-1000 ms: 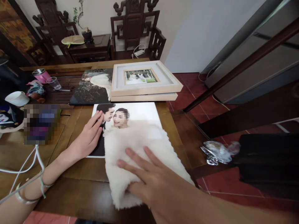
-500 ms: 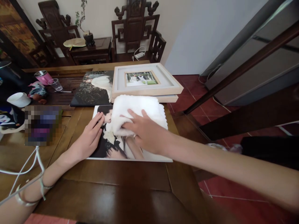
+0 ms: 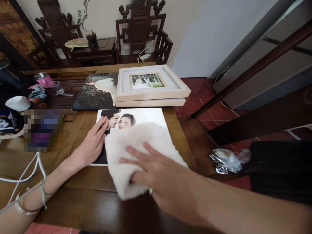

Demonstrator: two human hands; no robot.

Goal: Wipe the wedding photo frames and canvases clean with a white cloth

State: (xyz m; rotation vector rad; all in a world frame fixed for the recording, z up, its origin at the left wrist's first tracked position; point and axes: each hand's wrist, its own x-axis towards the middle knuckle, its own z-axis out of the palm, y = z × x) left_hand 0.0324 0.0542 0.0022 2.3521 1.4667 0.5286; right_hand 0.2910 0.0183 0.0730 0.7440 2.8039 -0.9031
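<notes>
White cloth overhangs near edge of photo panel

Head view: the cloth lies directly under the splayed right hand; the left hand rests flat on the panel's left side, just beside the cloth; the cloth's long axis is unclear.
</notes>
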